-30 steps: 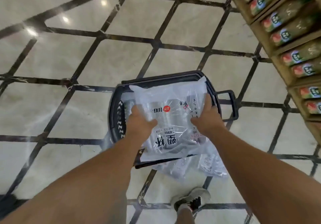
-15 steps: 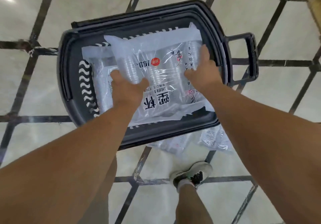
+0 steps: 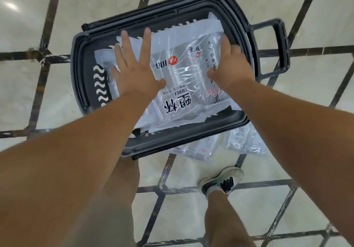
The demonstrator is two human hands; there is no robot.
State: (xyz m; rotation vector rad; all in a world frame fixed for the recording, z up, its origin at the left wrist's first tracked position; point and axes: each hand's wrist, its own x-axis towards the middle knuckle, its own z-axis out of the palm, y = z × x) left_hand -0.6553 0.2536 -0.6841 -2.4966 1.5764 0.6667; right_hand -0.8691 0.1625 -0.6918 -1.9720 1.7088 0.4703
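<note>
Left hand point(image 3: 134, 70) flat, right hand point(image 3: 229, 64) gripping top pack point(image 3: 182, 79); one basket point(image 3: 191, 139).

The light is bright and even, coming from above. A lamp makes a white spot on the glossy floor point(image 3: 11, 6) at top left. The bag point(image 3: 182, 70) shows glare. The left hand point(image 3: 134, 70) is slightly blurred, and floor lines bend near the edges.

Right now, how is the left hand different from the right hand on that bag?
The left hand lies flat on top of the clear bag of cups, fingers straight and spread; the right hand curls its fingers over that bag's edge. The left hand sits toward the wavy-slotted side of the black basket; the right hand is on the side nearest the handle. Both touch the same bag inside the basket.
</note>
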